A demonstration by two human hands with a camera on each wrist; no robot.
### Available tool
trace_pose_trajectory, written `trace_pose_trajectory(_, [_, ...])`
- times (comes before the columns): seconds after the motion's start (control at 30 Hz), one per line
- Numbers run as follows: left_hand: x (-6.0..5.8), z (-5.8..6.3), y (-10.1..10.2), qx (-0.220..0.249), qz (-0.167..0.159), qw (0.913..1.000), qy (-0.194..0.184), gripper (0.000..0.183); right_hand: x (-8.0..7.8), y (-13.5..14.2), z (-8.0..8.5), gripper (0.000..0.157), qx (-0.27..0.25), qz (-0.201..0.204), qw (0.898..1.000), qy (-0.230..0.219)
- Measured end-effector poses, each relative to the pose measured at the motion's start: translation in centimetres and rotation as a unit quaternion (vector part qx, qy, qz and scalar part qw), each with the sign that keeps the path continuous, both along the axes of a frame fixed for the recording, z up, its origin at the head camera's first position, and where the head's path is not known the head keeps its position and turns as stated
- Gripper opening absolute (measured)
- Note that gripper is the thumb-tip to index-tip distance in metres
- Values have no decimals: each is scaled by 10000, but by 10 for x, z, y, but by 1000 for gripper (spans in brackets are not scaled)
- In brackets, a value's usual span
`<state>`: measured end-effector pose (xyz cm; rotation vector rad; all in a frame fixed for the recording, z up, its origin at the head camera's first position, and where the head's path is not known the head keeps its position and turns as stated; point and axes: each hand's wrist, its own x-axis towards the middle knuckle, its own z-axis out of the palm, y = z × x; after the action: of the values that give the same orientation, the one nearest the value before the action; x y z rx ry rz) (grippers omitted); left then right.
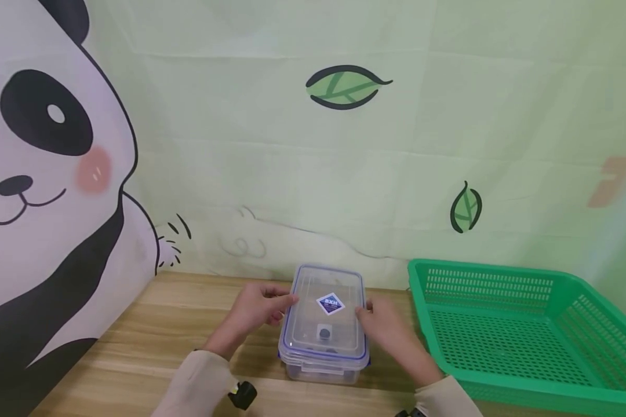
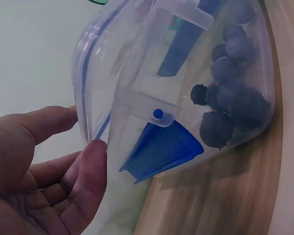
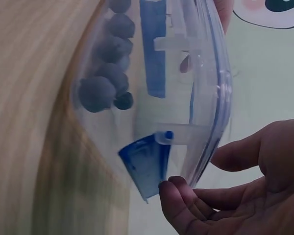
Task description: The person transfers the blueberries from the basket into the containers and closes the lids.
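Note:
A clear plastic food container [image 1: 313, 375] sits on the wooden table, between both hands. Its clear lid [image 1: 313, 284] has a blue seal line and a blue-and-white diamond label. My left hand [image 1: 255, 304] pinches the lid's left edge, thumb on top and fingertip below the rim. On the opposite edge, my right hand [image 1: 383, 321] pinches the lid the same way. Dark round fruits like blueberries [image 2: 232, 98] lie on the container's bottom. A blue side clip [image 2: 161, 149] hangs swung outward near the left fingers, and another blue clip [image 3: 147, 164] hangs outward near the right fingers.
A green plastic basket [image 1: 501, 391] with a mesh bottom stands to the right, close to my right forearm. Behind the wooden table [image 1: 151, 336] hangs a pale green cloth [image 1: 240, 116] printed with a panda and leaves.

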<state>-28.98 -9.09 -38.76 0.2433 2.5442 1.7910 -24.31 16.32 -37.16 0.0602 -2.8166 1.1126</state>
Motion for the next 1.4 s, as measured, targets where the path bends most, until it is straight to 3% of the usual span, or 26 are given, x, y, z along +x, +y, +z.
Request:
trace_pose_trajectory(0.27, [-3, -9, -1, -20, 58, 9999, -113, 22, -3, -2, -9, 27, -191, -91, 9998, 27])
trace_pose_trajectory(0.6, [-8, -18, -5, 454, 20, 9981, -410, 26, -7, -2, -15, 29, -1030, 14, 9944, -249])
trace_pose_trajectory(0.87, [-7, -18, -9, 341, 113, 9971, -669, 27, -7, -4, -20, 32, -1584, -102, 9869, -282])
trace_pose_trajectory(1.03, [-6, -20, -13, 230, 229, 9980, -535, 36, -9, -5, -25, 48, -1728, -413, 9825, -564])
trace_pose_trajectory(1.2, [-7, -24, -19, 296, -39, 9967, -749, 52, -10, -2, -31, 71, -1732, -495, 9783, -1026])
trace_pose_trajectory(1.3, [-8, -24, -22, 340, -150, 9952, -907, 56, -11, 0, -34, 70, -1912, -409, 9748, -1077])
trace_pose_trajectory(1.4, [-9, -22, -23, 154, 68, 9962, -855, 57, -12, 1, -34, 70, -1854, -512, 9775, -867])
